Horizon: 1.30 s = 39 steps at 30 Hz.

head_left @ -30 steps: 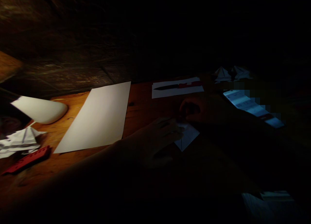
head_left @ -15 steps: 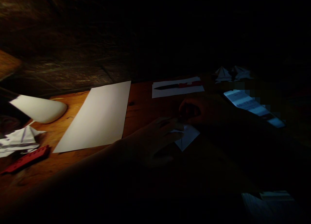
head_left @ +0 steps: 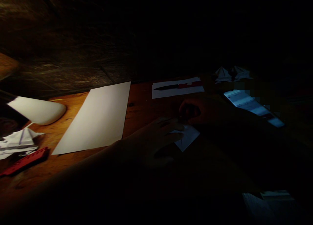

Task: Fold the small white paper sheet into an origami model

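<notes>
Two bare hands work a small folded white paper square (head_left: 188, 137) on an orange-brown wooden tabletop (head_left: 144, 103): left hand (head_left: 156, 137) lies open across it, right hand (head_left: 199, 111) curls at its upper corner, any grip too dark to tell.

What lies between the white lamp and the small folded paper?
Between the lamp and the folded paper, the head view shows a large white sheet lying on the table.

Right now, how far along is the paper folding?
Looks done: a folded paper model lies at the left, and another sits far off. In hand: the left hand and right hand are on a small folded paper. Maybe left: a flat white sheet, not folded.
</notes>
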Available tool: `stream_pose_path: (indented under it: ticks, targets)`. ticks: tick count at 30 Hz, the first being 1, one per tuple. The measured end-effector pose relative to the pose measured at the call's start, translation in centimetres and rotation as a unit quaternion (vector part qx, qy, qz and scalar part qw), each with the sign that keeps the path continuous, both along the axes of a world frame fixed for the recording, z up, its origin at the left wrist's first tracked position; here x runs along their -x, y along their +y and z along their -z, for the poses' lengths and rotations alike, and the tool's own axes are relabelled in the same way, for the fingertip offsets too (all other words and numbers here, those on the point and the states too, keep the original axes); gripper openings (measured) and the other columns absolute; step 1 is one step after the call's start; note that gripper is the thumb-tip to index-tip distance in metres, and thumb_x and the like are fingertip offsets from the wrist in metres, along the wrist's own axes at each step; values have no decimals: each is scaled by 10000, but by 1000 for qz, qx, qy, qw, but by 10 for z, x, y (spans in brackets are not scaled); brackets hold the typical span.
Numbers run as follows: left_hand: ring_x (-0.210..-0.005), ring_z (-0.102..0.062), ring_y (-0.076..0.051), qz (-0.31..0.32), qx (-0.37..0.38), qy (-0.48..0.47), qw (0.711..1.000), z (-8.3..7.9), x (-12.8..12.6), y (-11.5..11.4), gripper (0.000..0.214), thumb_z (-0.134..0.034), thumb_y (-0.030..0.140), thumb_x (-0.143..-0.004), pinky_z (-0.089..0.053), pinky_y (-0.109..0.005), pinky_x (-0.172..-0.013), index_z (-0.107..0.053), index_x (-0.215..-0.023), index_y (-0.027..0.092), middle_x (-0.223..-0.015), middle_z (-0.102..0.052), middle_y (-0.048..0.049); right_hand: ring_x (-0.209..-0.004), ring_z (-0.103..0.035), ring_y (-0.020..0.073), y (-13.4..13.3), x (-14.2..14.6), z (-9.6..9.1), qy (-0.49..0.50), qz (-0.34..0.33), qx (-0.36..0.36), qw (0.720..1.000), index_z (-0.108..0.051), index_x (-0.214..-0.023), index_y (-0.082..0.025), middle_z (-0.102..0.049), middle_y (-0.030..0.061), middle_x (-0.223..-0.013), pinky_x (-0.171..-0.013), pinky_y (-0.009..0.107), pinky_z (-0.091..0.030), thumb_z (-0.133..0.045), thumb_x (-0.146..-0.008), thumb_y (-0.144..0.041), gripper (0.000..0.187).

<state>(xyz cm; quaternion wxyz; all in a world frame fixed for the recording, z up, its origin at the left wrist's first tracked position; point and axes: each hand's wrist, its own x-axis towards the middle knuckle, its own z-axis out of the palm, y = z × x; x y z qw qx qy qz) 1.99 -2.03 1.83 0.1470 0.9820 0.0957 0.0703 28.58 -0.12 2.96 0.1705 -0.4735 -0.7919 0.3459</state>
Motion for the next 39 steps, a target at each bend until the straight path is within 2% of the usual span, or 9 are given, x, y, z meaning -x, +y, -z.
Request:
stream_pose_path:
  ticks: [6, 12, 18, 24, 35, 39]
  targets:
    - [-1439, -382, -372, 6, -3, -6, 1000, 0, 0, 0, 607, -629, 460, -917, -379, -557, -1178, -452, -1430, 187, -1534, -469, -154, -742, -600, 177, 1, 0, 1, -6, 3, -4, 1000, -699, -1069, -165, -705, 72, -924, -638, 295, -456, -738, -743, -387, 397]
    - [-1437, -386, -361, 11, -9, -7, 1000, -1, -1, 1, 613, -634, 459, -914, -370, -563, -1180, -444, -1434, 195, -1527, -487, -139, -751, -591, 173, 0, 1, 2, -11, 6, 2, 1000, -688, -1067, -184, -702, 70, -954, -645, 298, -457, -746, -744, -362, 373]
    - [-1403, -441, -362, 9, 25, -9, 1000, -5, -4, 4, 612, -668, 445, -872, -396, -561, -1153, -479, -1407, 216, -1505, -502, -137, -757, -585, 173, 0, 3, 2, -3, 17, 25, 1000, -683, -1077, -167, -687, 73, -942, -643, 298, -455, -746, -735, -351, 394]
    - [-1366, -488, -373, 1, 19, -23, 1000, -7, -8, 3, 594, -678, 449, -862, -417, -566, -1119, -496, -1371, 203, -1454, -551, -144, -730, -574, 166, 2, 1, 2, -7, 19, 23, 1000, -699, -1075, -177, -686, 58, -916, -627, 287, -446, -763, -723, -327, 388]
    - [-1382, -458, -346, 16, 6, -41, 999, 1, -4, 5, 589, -658, 458, -899, -391, -519, -1146, -477, -1390, 187, -1452, -543, -149, -706, -586, 161, 5, -2, 1, -9, 4, 16, 1000, -711, -1082, -189, -699, 53, -913, -622, 286, -453, -776, -722, -364, 405]
    - [-1349, -481, -340, 11, 3, -36, 999, 1, -4, 2, 571, -644, 464, -912, -392, -517, -1139, -469, -1391, 207, -1444, -555, -139, -738, -591, 169, 4, -1, -2, -19, 8, 33, 999, -701, -1088, -179, -701, 60, -929, -634, 289, -463, -779, -711, -294, 401]
